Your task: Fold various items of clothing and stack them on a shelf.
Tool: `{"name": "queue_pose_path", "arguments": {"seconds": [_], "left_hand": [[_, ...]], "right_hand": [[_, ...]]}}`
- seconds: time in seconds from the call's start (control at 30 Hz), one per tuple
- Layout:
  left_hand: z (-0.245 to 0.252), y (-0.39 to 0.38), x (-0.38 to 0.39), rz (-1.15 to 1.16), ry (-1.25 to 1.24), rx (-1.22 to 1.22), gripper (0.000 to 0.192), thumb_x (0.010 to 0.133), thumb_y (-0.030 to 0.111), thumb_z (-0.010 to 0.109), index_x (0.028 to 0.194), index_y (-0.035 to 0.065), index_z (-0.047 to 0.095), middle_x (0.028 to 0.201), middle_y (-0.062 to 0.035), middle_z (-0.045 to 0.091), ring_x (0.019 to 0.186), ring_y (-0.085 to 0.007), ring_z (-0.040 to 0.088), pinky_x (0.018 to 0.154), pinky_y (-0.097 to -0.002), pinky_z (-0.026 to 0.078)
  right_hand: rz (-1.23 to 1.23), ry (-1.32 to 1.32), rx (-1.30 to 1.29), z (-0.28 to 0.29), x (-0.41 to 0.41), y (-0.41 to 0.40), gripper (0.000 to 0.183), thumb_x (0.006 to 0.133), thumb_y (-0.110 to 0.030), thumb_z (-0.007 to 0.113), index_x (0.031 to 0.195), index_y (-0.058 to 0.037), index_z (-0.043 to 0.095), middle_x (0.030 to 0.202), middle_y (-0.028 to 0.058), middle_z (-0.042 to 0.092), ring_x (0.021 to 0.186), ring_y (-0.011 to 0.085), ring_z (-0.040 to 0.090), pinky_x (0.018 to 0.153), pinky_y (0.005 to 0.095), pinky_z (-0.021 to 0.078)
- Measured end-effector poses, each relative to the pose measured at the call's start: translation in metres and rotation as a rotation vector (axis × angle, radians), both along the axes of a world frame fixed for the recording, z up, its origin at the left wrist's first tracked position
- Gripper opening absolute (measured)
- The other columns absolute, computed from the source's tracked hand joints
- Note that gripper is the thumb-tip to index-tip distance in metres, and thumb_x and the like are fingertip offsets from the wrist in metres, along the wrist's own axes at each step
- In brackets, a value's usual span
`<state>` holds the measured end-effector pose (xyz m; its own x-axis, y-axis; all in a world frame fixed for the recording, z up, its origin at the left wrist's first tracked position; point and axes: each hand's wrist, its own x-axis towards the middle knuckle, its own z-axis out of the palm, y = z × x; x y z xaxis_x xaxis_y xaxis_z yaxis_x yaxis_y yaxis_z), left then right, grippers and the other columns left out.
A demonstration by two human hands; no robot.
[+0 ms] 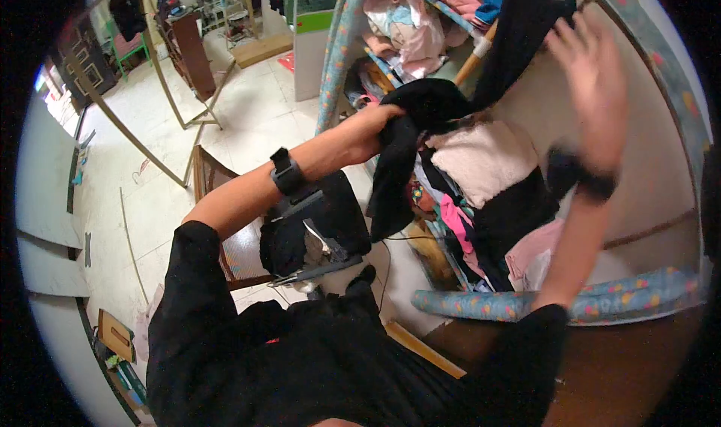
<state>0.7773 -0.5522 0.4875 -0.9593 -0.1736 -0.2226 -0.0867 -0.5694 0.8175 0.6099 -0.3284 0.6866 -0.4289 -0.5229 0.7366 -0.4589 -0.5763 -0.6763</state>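
Observation:
My left hand point(386, 124) grips a long black garment point(431, 103) near its middle. One end of the cloth hangs down beside my wrist, while the other stretches up to the right. Beside that upper end is my right hand point(591, 83), blurred, fingers spread; whether it touches the cloth is unclear. Below the garment, a fluffy cream-coloured cloth point(487, 159) lies on a shelf of a fabric-covered rack among black clothing point(510, 218). Pink cloth point(457, 221) and a pale pink piece point(535, 249) lie nearer me.
Floral-covered tubes point(479, 304) frame the rack, with more piled clothes point(405, 27) on the far shelf. A black bag or case point(315, 224) stands on the floor by my feet. Metal frame bars point(129, 139) and a brown wooden piece point(191, 52) stand left.

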Motion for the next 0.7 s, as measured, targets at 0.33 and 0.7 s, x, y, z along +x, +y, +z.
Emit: {"name": "queue_pose_path", "arguments": {"seconds": [0.33,0.7], "left_hand": [[0.079,0.091,-0.068,-0.156,0.238,0.394,0.021,0.094,0.009,0.044,0.105,-0.0013,0.059,0.098,-0.0117,0.067,0.088,-0.0228,0.063,0.086,-0.0336,0.053],[0.099,0.087,-0.097,-0.317,0.555,0.14,0.025,0.093,0.006,0.049,0.117,-0.0031,0.052,0.111,-0.0107,0.063,0.104,-0.0198,0.058,0.1,-0.0312,0.044]], "right_hand": [[-0.682,-0.286,0.272,-0.324,0.183,-0.005,0.106,0.073,-0.031,0.08,0.147,0.0028,0.012,0.15,0.0186,0.023,0.138,0.0297,0.026,0.113,0.0398,0.0236],[-1.039,-0.282,0.289,-0.233,0.097,0.059,0.035,0.094,-0.02,0.059,0.111,0.0099,0.056,0.101,0.0168,0.064,0.094,0.0219,0.057,0.09,0.0323,0.0416]]}}
